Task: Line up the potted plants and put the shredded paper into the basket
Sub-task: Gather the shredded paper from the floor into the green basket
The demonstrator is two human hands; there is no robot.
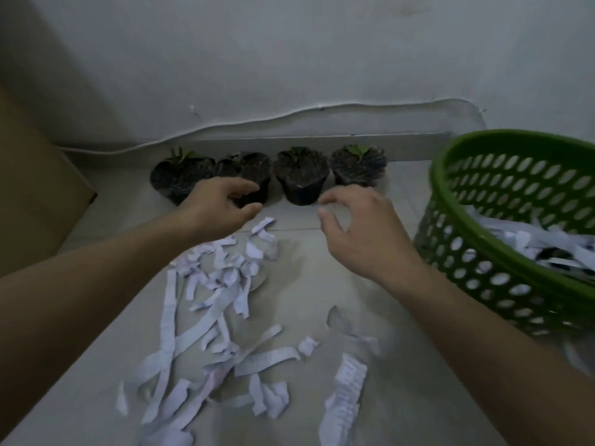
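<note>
**Pots lined up, paper half cleared**

Pots stand in a row of four by the wall, nearly touching. Paper litters the floor in front of them; more already lies in the basket on my right.

My worry: reaching in this close, a finger could knock a pot out of line or tip it, since the soft black bags look floppy. Loose strips may also slip from a scooped handful.

My left hand is loosely curved, fingertips at the second pot, clasping nothing I can see. My right hand hovers, fingers bent and apart, empty.
</note>
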